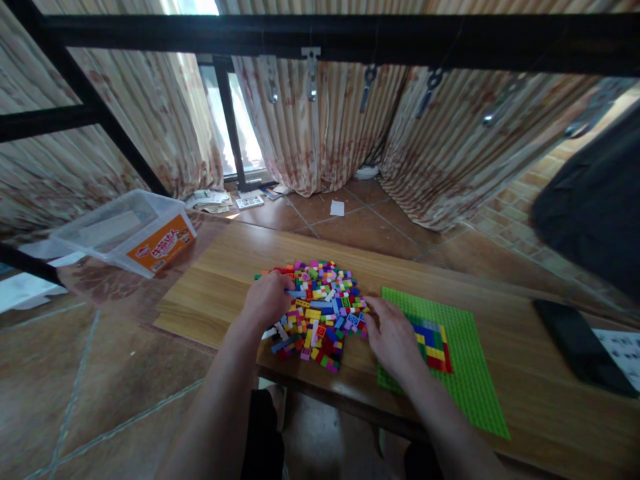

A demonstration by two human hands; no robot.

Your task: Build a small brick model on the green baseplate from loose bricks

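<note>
A loose heap of small toy building bricks in many colours lies on the wooden bench. My left hand reaches into its left side with fingers curled down, closed among the bricks. A light blue brick shows right at those fingertips, but I cannot make out what they grip. At the right edge of the heap is my right hand, thumb and forefinger apart, nothing visible between them. Partly behind that hand lies a green baseplate, bearing a flat built block of blue, yellow, red and grey bricks.
A clear plastic bin with an orange label stands left of the bench. A black flat device and a printed sheet lie at the right end. A dark metal bar with hanging clips crosses above. Curtains hang behind.
</note>
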